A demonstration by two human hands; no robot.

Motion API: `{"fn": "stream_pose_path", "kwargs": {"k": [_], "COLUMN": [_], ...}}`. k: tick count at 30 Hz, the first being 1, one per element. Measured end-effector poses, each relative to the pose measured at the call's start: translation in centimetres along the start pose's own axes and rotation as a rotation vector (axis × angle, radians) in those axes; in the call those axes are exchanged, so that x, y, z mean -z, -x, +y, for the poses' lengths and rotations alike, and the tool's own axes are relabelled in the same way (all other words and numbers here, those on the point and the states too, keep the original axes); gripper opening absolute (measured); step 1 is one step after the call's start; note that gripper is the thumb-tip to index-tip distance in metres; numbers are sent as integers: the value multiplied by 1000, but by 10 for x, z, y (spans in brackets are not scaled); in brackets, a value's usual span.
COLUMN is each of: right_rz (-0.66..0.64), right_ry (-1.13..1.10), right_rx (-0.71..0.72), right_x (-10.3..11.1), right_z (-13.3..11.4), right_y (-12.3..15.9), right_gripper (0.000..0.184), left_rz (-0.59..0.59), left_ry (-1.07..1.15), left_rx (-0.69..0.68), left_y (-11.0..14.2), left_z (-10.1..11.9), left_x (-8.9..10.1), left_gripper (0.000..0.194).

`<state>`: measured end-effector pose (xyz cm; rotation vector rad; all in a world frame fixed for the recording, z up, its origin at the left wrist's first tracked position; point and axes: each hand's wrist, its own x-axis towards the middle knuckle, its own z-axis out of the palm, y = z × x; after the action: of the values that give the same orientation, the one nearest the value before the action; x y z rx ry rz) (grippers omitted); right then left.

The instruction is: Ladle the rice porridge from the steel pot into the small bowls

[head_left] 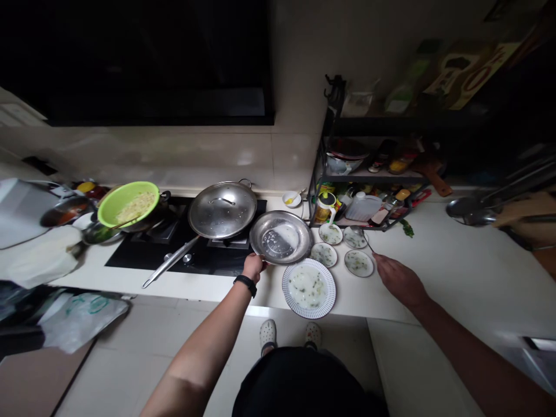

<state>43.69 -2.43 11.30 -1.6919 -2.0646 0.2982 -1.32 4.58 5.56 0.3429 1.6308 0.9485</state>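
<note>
The person's two hands are well apart. The left hand (253, 267) grips the rim of a wide steel bowl (280, 237), and a black band (245, 284) sits on that wrist. The bowl is at the edge of the black stove top (130, 258) and has some white wet stuff inside. The right hand (399, 281) is open, with its fingers (379, 261) reaching out over the white counter (434, 278). It holds nothing, but it is near a small round plate (358, 263) and a thin spoon (367, 241).

A big striped plate (308, 288) sits just below the bowl, with white soupy food on it. Three more small plates are close by (330, 233) — they have bits of green and white on them too. On the stove is a steel pan with a lid (222, 209), and a long handle (170, 262) points toward the person. Further left, a green bowl (128, 204) holds pale noodles. A black shelf (369, 174) full of jars and bottles stands at the back.
</note>
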Motion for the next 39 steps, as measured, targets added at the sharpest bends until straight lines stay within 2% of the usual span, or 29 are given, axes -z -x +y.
{"fn": "stream_pose_path", "kwargs": {"k": [3, 5, 7, 11, 15, 19, 21, 25, 27, 29, 33, 39], "right_rz": [161, 178, 180, 67, -22, -60, -22, 157, 212, 227, 235, 232], "right_ry": [-68, -204, -371, -627, -570, -492, -561, -882, -1070, -1203, -1261, -1247], "right_rx": [-86, -131, -190, -255, -156, -101, -201, -638, -784, -829, -800, -754], "right_x": [-6, -15, -30, -69, -106, -134, -146, -164, -167, -164, -147, -107], "right_z": [-36, -63, -89, -125, -136, -133, -132, -133, -134, -134, -134, -132], "right_y": [-17, -35, -57, -104, -135, -141, -139, -135, -134, -133, -128, -113], "right_gripper": [35, 35, 31, 25, 23, 24, 22, 14, 11, 12, 15, 15], "left_rz": [-11, -17, -17, -13, -28, -53, -59, -70, -71, -69, -61, -43], "left_ry": [9, 15, 21, 34, 47, 63, 70, 80, 81, 80, 74, 65], "left_rx": [-3, -4, -6, -11, -9, -6, -5, -9, -10, -10, -11, -5], "left_y": [-2, -2, -2, -2, -2, -3, -3, -3, -3, -2, -3, -4], "left_z": [-1, -1, 0, 2, 6, 9, 10, 11, 12, 12, 12, 10], "left_x": [1, 2, 3, 3, 4, 3, 3, 2, 2, 2, 4, 8], "left_gripper": [14, 14, 15, 17, 15, 14, 15, 17, 17, 16, 16, 17]}}
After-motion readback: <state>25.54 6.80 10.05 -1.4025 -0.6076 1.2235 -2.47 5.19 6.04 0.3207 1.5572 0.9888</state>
